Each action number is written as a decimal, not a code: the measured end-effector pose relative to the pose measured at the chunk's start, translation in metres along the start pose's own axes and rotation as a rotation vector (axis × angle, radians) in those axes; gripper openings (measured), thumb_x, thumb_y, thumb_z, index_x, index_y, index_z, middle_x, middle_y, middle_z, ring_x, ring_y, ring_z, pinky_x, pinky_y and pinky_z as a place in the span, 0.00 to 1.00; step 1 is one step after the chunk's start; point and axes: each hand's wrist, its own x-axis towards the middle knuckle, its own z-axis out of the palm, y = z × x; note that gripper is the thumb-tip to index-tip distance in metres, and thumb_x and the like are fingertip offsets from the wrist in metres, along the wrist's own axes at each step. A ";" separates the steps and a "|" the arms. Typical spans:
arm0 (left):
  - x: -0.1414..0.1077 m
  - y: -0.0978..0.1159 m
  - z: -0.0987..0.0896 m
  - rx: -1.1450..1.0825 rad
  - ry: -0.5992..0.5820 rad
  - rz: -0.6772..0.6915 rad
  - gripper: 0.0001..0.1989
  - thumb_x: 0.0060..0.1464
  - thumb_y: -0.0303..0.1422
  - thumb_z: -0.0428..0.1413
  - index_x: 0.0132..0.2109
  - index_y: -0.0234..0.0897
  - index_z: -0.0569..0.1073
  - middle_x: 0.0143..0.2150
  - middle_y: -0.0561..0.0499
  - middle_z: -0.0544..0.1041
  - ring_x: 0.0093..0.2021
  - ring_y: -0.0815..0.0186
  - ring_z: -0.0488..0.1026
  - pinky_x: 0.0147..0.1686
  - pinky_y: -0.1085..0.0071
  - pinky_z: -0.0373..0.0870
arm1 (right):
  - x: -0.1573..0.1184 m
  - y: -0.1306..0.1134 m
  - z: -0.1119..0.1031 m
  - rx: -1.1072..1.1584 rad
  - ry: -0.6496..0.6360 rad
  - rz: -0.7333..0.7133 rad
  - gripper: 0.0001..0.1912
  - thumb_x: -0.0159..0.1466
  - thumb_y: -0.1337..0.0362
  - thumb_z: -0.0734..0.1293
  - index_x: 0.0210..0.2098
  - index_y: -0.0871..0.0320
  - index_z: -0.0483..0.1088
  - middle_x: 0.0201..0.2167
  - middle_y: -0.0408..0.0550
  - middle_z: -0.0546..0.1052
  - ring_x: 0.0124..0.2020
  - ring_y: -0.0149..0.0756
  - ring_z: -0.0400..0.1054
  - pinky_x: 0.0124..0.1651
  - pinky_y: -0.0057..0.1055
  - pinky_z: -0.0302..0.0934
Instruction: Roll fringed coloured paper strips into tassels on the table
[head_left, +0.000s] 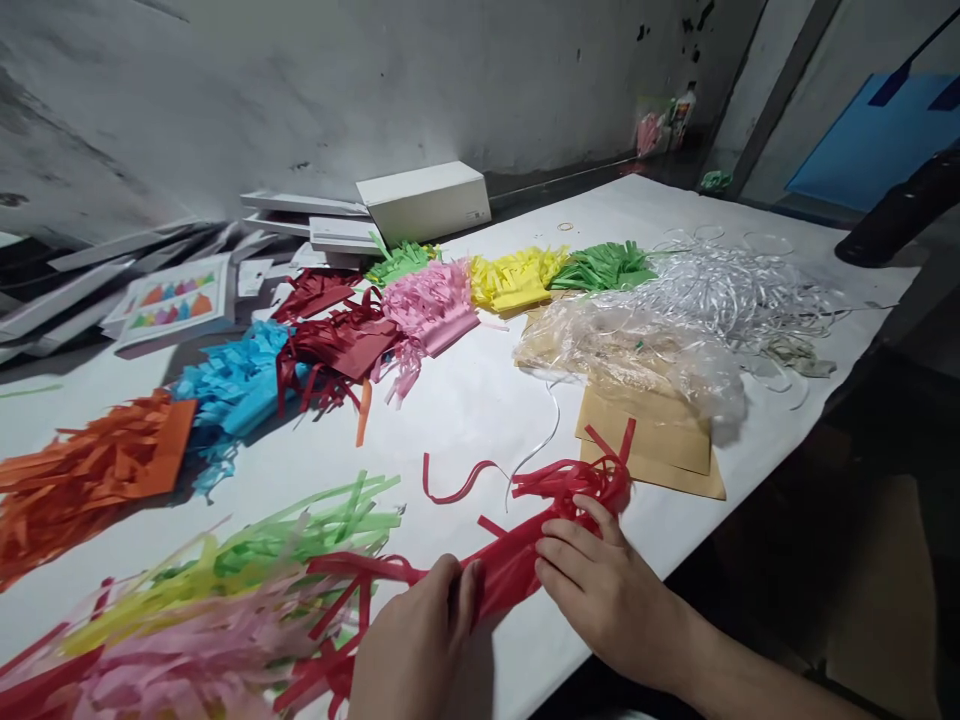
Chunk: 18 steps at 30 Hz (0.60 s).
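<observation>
A red tissue paper tassel (504, 570) with fringed strips at both ends lies near the table's front edge. My left hand (420, 635) grips its left part, with thumb and fingers pressed together on the paper. Over the right part, my right hand (600, 590) rests with its fingers bent on the red paper and its strips. Beside my left hand, a loose pile of green, yellow and pink fringed paper (217, 620) spreads to the left. A curled red strip (457, 495) lies just beyond the tassel.
Orange (97, 470), blue (244, 385), dark red, pink (431, 305), yellow (514, 278) and green bundles curve across the white-covered table (480, 400). Brown envelopes (645, 430), clear plastic and a silvery string heap (720, 290) lie right. Behind stand a white box (427, 200) and flat boxes.
</observation>
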 end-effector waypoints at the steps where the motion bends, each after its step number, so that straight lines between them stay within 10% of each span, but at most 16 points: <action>1: -0.003 -0.004 0.003 -0.010 0.136 0.055 0.17 0.69 0.36 0.44 0.32 0.43 0.70 0.23 0.51 0.81 0.25 0.59 0.80 0.23 0.69 0.60 | -0.001 0.001 0.003 0.004 0.006 0.006 0.12 0.68 0.77 0.60 0.42 0.60 0.73 0.41 0.51 0.80 0.51 0.42 0.72 0.73 0.52 0.40; 5: -0.014 -0.012 0.015 0.032 0.709 0.404 0.15 0.61 0.41 0.58 0.50 0.38 0.74 0.44 0.39 0.84 0.42 0.49 0.80 0.47 0.52 0.68 | 0.001 -0.001 0.005 0.051 0.055 0.034 0.12 0.69 0.77 0.59 0.38 0.59 0.71 0.37 0.48 0.80 0.46 0.39 0.73 0.72 0.50 0.44; 10: -0.023 -0.010 0.022 -0.058 0.626 0.665 0.11 0.59 0.26 0.58 0.47 0.44 0.76 0.42 0.53 0.85 0.45 0.59 0.78 0.67 0.53 0.48 | 0.008 -0.011 -0.003 0.068 0.107 0.006 0.09 0.68 0.73 0.60 0.40 0.60 0.73 0.42 0.49 0.80 0.50 0.41 0.71 0.73 0.50 0.39; 18: -0.029 -0.022 0.028 -0.060 0.665 0.746 0.11 0.59 0.26 0.60 0.48 0.43 0.78 0.38 0.56 0.86 0.41 0.64 0.80 0.71 0.58 0.43 | 0.004 0.004 -0.013 -0.089 0.259 0.402 0.14 0.68 0.77 0.58 0.43 0.58 0.72 0.49 0.54 0.79 0.55 0.45 0.71 0.69 0.54 0.44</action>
